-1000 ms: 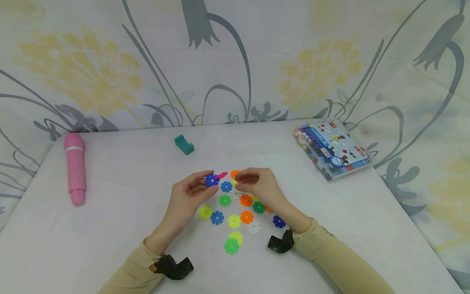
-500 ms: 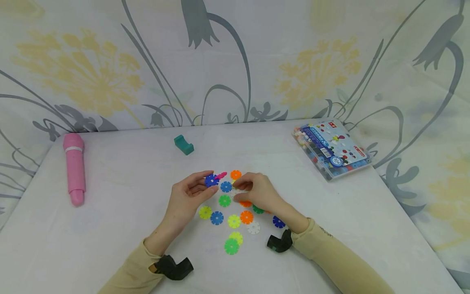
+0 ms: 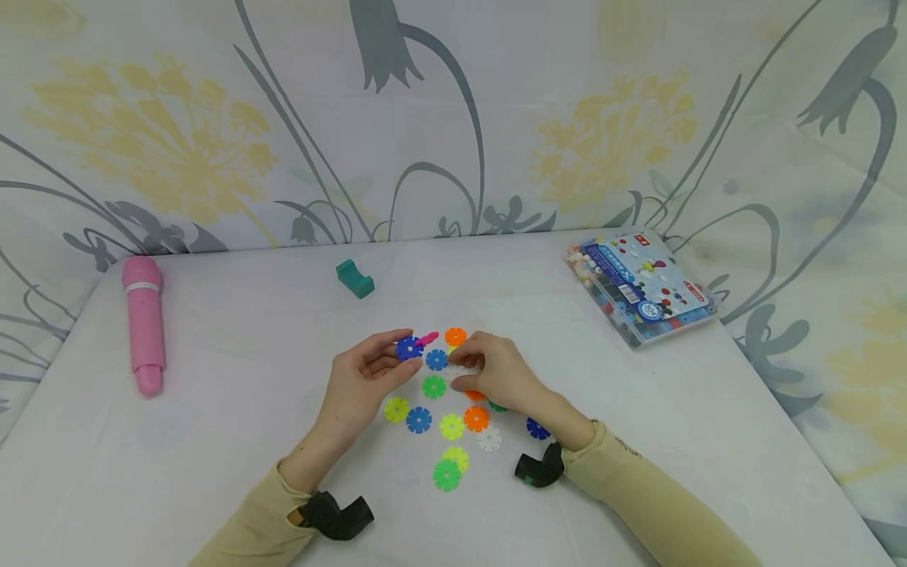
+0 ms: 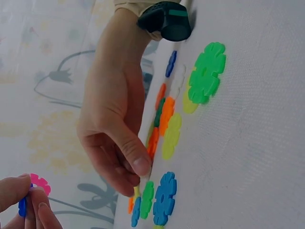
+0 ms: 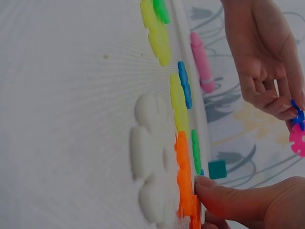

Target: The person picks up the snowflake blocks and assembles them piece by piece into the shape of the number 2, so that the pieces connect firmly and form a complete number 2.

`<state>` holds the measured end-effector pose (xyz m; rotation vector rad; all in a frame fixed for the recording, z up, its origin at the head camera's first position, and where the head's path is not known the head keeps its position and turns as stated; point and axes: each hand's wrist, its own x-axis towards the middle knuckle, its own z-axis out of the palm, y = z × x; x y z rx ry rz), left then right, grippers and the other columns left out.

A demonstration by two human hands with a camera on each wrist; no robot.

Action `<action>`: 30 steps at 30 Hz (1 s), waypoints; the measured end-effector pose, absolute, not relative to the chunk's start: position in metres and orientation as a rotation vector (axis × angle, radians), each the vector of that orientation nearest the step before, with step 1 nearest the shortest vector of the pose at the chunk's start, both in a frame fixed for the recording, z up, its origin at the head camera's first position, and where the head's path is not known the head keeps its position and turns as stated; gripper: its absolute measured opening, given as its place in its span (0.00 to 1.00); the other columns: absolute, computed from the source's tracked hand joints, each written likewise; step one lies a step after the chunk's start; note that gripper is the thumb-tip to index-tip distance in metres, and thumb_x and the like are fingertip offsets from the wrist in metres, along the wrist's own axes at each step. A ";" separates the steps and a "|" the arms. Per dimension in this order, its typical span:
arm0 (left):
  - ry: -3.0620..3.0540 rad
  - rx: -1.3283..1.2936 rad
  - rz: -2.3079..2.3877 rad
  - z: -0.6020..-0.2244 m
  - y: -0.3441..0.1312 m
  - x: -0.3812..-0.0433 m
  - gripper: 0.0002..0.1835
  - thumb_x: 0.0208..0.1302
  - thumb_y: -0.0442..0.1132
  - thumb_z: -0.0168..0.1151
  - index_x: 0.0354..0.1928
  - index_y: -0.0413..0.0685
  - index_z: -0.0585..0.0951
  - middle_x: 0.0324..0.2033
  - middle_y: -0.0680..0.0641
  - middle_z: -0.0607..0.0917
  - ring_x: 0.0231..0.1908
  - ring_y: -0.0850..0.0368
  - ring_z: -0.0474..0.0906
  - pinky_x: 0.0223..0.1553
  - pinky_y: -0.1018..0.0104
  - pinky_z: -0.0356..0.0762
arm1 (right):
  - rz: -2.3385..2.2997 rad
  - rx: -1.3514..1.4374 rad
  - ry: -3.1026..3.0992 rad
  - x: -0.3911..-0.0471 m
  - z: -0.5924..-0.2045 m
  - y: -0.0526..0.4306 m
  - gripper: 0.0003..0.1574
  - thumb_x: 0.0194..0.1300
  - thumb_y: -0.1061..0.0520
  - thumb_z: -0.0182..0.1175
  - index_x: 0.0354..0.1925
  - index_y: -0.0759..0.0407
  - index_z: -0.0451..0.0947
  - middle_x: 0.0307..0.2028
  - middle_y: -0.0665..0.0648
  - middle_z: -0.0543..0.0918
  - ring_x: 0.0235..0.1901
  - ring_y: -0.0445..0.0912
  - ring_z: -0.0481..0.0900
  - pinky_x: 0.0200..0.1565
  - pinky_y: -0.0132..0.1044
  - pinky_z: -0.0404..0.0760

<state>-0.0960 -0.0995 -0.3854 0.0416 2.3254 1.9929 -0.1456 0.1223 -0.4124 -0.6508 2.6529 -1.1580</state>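
Observation:
My left hand (image 3: 373,370) pinches a dark blue snowflake disc (image 3: 409,348) by its edge, raised above the table. A pink snowflake disc (image 5: 298,140) is slotted into the blue one at an angle. Low over the scattered discs, my right hand (image 3: 498,370) has its thumb and fingertips around the edge of a white snowflake disc (image 3: 455,372), mostly hidden by the fingers. Beside those fingertips lie a light blue disc (image 3: 436,360), an orange disc (image 3: 456,336) and a green disc (image 3: 434,387).
More snowflake discs spread toward the front, among them a bright green disc (image 3: 447,476) over a yellow one. A pink microphone-shaped toy (image 3: 145,327) lies far left, a teal curved block (image 3: 355,279) at the back, and a clear parts box (image 3: 643,287) at back right.
My right hand has lowered slightly toward me and left, from beside the orange disc onto the white disc. The left hand stays still with the joined blue and pink discs.

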 end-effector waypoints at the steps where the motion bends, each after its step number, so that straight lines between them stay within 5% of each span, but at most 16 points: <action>1: 2.327 0.043 1.992 -0.385 -0.100 -0.096 0.23 0.63 0.39 0.70 0.61 0.49 0.80 0.42 0.43 0.81 0.41 0.55 0.81 0.46 0.77 0.80 | -1.149 -0.652 2.657 -0.146 -0.412 0.122 0.17 0.55 0.60 0.75 0.45 0.59 0.87 0.35 0.51 0.81 0.36 0.44 0.75 0.40 0.32 0.78; 20: 2.329 0.041 1.985 -0.388 -0.099 -0.096 0.25 0.63 0.39 0.70 0.62 0.47 0.79 0.43 0.44 0.81 0.42 0.55 0.81 0.45 0.77 0.80 | -1.107 -0.612 2.657 -0.145 -0.412 0.122 0.15 0.55 0.59 0.76 0.41 0.58 0.83 0.37 0.52 0.79 0.38 0.44 0.74 0.43 0.34 0.78; 30: 2.326 0.038 1.987 -0.388 -0.099 -0.097 0.25 0.63 0.40 0.70 0.62 0.45 0.79 0.41 0.43 0.81 0.41 0.55 0.80 0.45 0.77 0.80 | -1.196 -0.553 2.598 -0.147 -0.411 0.124 0.14 0.54 0.59 0.76 0.39 0.56 0.83 0.28 0.50 0.77 0.30 0.45 0.73 0.32 0.31 0.73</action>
